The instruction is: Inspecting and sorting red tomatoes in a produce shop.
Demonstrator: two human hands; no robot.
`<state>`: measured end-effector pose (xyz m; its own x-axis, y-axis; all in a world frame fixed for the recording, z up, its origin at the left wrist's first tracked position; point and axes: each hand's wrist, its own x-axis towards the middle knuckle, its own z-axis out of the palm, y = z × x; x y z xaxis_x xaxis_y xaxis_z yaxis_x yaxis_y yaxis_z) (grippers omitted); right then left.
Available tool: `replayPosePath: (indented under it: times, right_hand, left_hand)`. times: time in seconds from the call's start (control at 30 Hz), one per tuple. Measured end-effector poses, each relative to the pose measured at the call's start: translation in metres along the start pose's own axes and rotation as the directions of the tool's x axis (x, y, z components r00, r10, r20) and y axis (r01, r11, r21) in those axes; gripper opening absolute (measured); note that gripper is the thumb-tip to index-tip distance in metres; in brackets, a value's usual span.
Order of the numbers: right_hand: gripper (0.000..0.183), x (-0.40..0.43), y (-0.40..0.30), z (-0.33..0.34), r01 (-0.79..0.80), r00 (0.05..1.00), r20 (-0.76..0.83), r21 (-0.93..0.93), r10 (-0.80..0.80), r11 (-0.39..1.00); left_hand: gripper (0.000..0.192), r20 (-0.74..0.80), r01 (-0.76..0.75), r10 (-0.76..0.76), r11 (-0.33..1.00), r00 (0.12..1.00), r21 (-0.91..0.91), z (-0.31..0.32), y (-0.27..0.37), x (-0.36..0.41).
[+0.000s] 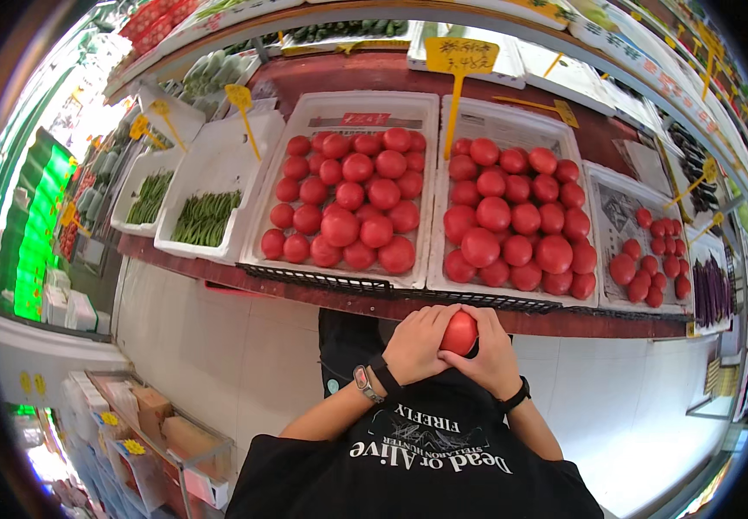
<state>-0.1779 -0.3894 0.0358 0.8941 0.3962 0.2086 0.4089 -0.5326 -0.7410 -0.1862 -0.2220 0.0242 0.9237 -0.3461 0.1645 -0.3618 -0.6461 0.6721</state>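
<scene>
A single red tomato [459, 333] is cupped between both hands, in front of my body and close to the near edge of the stand. My left hand [414, 344] wraps its left side, with a watch and a dark band at the wrist. From the right, my right hand [492, 353] closes around it, thumb beneath; a black band circles that wrist. Just beyond the hands lie two white foam boxes of tomatoes, the left box [254, 224] and the right box [439, 214]. The palms and the tomato's underside are hidden.
Green beans [205, 218] lie in a foam box on the left. Smaller tomatoes [646, 272] fill part of a box on the right, beside purple eggplants [713, 293]. A yellow price sign [462, 57] stands between the tomato boxes. Black plastic crate edges [315, 279] line the front.
</scene>
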Motion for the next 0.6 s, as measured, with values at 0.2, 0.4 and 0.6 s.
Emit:
replayPosePath:
  times: [0.2,0.4,0.6]
  right_hand:
    - [0.069,0.008,-0.003,0.008,0.039,0.987,0.154,0.082,-0.051,0.996]
    - [0.056,-0.002,0.016,-0.022,-0.054,0.997,0.059,0.018,0.053,0.998]
    - [0.040,-0.037,0.063,-0.062,-0.295,0.919,-0.244,0.099,0.310,0.950]
  left_hand:
    - [0.072,-0.083,0.068,-0.078,0.991,0.993,-0.117,-0.010,-0.026,-0.008]
    - [0.081,-0.080,0.192,-0.244,0.892,0.966,-0.410,-0.056,-0.053,-0.007]
    - [0.074,-0.101,0.132,-0.377,0.545,0.921,-0.828,-0.116,-0.090,-0.013]
